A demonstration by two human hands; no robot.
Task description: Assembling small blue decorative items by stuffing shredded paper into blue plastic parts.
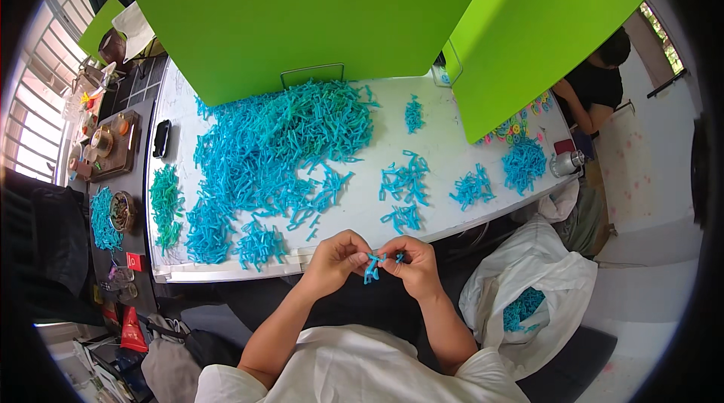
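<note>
Just off the table's front edge, my two hands meet over small blue plastic pieces [370, 273], thin and elongated, perhaps clips. My left hand [338, 261] pinches one side of them between thumb and fingertips. My right hand [415, 267] pinches the other side, and more blue shows among its fingers. The exact shape of the held pieces is too small to make out. Past my hands, a big heap of similar blue and teal pieces [264, 146] covers much of the white table [354, 207]. Smaller piles [406, 180] lie nearer to my right hand.
Green upright panels [302, 18] stand along the table's back and right. An open white sack [483, 282] holding blue pieces sits at my right. At left, a dark side table [143, 169] bears a tray and a bowl. Another person [599, 86] sits beyond the right panel.
</note>
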